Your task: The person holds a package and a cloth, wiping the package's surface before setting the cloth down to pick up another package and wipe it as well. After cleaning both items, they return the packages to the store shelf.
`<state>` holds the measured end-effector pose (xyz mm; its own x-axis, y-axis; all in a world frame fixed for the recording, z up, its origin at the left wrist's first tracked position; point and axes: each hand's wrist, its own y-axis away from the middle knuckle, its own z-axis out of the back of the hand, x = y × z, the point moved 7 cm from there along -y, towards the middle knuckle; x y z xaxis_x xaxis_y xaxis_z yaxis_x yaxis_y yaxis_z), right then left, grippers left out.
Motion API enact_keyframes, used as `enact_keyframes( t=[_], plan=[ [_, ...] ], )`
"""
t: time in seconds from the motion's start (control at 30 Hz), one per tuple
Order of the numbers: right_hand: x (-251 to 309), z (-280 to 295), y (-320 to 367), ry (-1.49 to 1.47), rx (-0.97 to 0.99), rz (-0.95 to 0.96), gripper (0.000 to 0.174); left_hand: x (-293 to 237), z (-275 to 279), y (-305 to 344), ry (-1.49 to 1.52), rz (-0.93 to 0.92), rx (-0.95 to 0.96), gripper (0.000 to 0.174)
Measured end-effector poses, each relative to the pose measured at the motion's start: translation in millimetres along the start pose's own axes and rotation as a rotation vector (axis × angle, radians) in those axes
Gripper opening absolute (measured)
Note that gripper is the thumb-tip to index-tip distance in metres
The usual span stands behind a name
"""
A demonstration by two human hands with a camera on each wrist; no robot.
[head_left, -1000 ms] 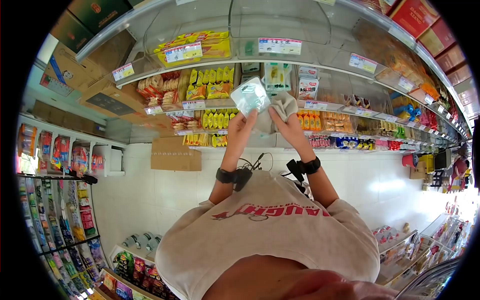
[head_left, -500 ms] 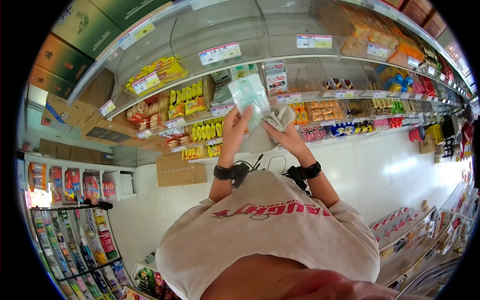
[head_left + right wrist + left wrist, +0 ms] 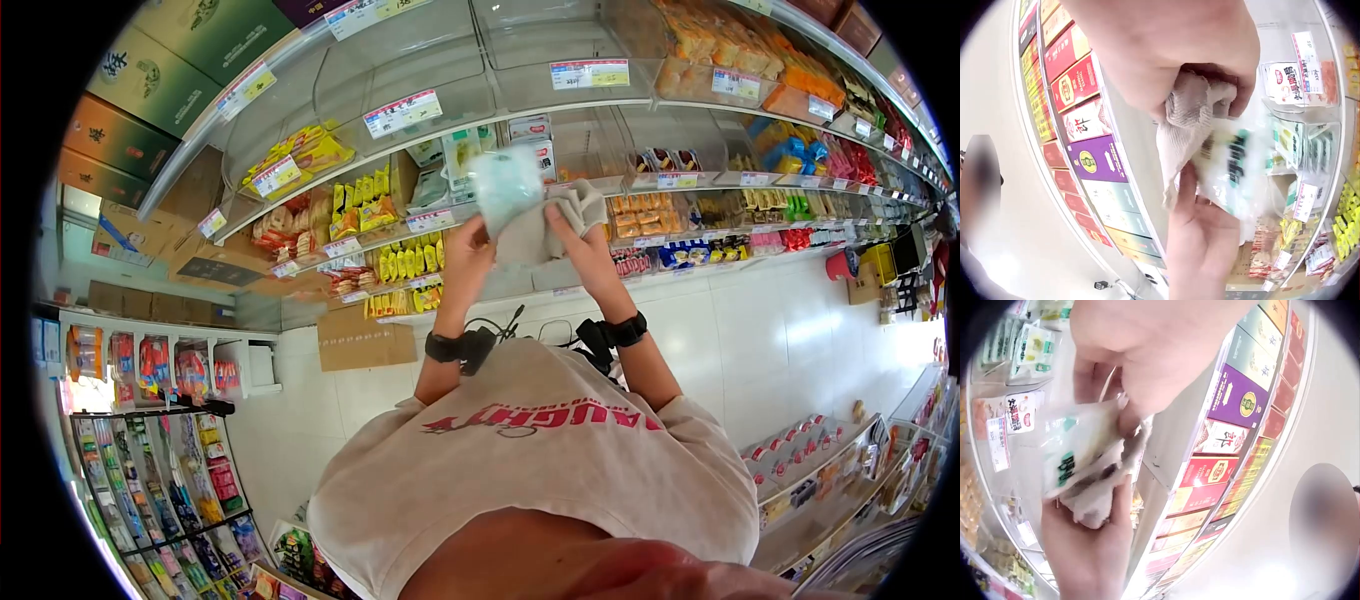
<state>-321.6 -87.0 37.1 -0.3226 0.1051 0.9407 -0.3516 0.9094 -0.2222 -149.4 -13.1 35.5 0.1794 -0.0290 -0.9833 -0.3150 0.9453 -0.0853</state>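
The left hand (image 3: 467, 265) pinches a near edge of the clear packet (image 3: 508, 185) between thumb and fingers, and the right hand (image 3: 592, 262) grips the bunched cloth (image 3: 572, 212); the packet is held up in front of the stocked shelf (image 3: 408, 72), with the cloth against its near right part. The step in hand looks like wiping the packet. To do it well, the person would best keep the left pinch firm but at the very rim, so the film does not slip or crumple, and lay the cloth flat rather than as a lump. Light strokes running away from the pinched edge should suit such a pack, which probably bends easily, and a turn of the pack would bring the covered part within reach. Compared with half a second ago, the packet is now smeared by motion and slightly farther right in the head view; the cloth, which then hung lower on the near side, is gathered higher. Both holds remain.
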Motion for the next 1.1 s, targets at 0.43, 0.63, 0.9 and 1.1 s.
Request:
enact_keyframes(
  t=[0.43, 0.63, 0.9, 1.1],
  plan=[
    [-24.5, 24.0, -23.5, -0.327, -0.162, -0.279, 0.045, 17.1, -9.8, 0.9, -0.072, 0.014, -0.002, 0.022],
    [-54.3, -12.5, -15.5, 0.073, 0.130, 0.023, 0.049, 23.0, 8.4, -2.2, -0.015, -0.026, -0.200, 0.035],
    [-54.6, -10.8, -8.8, 0.707, 0.270, 0.131, 0.057, 49.1, -8.4, -1.9, 0.246, 0.144, -0.081, 0.056],
    [-10.5, -60.5, 9.9, 0.665, 0.264, 0.550, 0.060, 34.9, 1.6, 0.2, 0.323, 0.291, -0.103, 0.050]
  ],
)
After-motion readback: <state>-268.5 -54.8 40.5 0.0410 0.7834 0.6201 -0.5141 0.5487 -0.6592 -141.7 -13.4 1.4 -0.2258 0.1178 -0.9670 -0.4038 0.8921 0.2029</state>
